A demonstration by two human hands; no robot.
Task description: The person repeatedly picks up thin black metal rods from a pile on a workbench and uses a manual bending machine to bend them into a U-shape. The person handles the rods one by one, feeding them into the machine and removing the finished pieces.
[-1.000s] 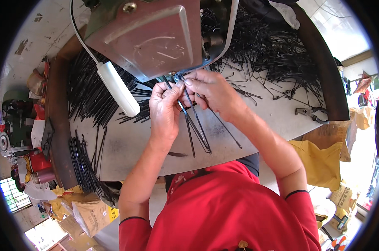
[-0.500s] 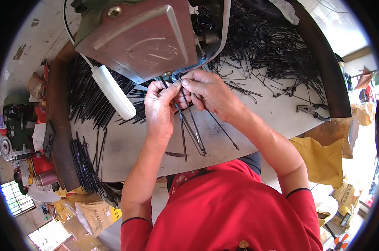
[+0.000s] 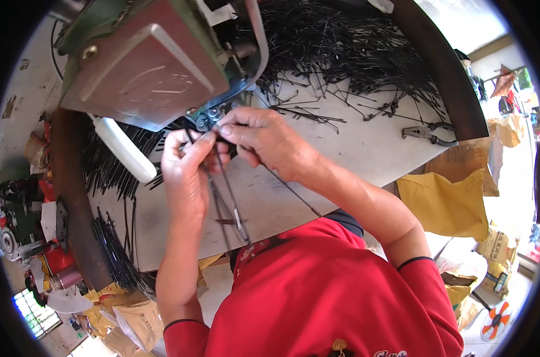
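"Grip first: how do you have it?"

"Left hand (image 3: pixel 188 163) is drawn narrow, thumb to finger, on a few black rods (image 3: pixel 229 189), their far ends trailing toward six o'clock. Right hand (image 3: pixel 267 140), just beside it, is pinched narrow too, with a single rod (image 3: pixel 292 191) running out below toward four. What exactly sits between its fingertips, I can't see."

"And which step is that?"

"Offering the upper ends to the metal parts (image 3: pixel 207 119) under the machine head (image 3: pixel 145 77), at ten o'clock, as I judge it. Whether they touch, I can't tell."

"What does the next move call for?"

"A steady pinch from both sides, I'd say, and skin clear of the metal."

"Further out?"

"More rods (image 3: pixel 106 163) on the desk (image 3: pixel 365 149) at nine, a bundle (image 3: pixel 112 247) at half past seven, a tangled heap (image 3: pixel 341 41) toward two, pliers (image 3: pixel 428 132) at three."
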